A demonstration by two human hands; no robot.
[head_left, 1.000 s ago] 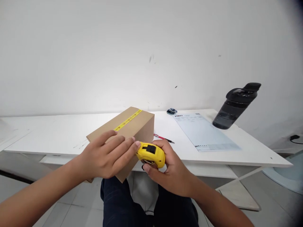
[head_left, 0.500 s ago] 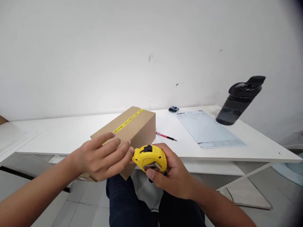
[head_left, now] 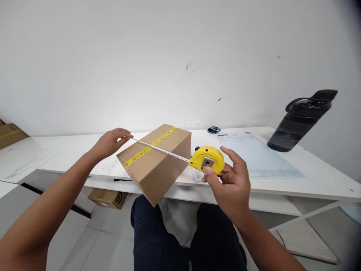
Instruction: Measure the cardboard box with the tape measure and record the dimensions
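A yellow tape measure (head_left: pixel 211 155) with a silver clip is gripped in my right hand (head_left: pixel 232 180), in front of the box's right side. Its white blade (head_left: pixel 160 149) is drawn out across the top of a brown cardboard box (head_left: pixel 166 158). The blade's far end is pinched between the fingers of my left hand (head_left: pixel 113 141), just beyond the box's left edge. Yellow printed tape (head_left: pixel 150 146) runs lengthwise along the box top. The box's near corner juts past the table's front edge, above my legs.
A white table (head_left: pixel 76 150) stands against the wall. On it are a dark water bottle (head_left: pixel 301 120), a pale printed plastic mailer (head_left: pixel 262 158) and a small dark blue object (head_left: pixel 213 130). Another carton (head_left: pixel 11 135) sits far left; a smaller one (head_left: pixel 107 197) is below the table.
My hands have moved apart and the tape measure's blade has come out between them. My left hand went left and up, my right hand right. The view has shifted somewhat.
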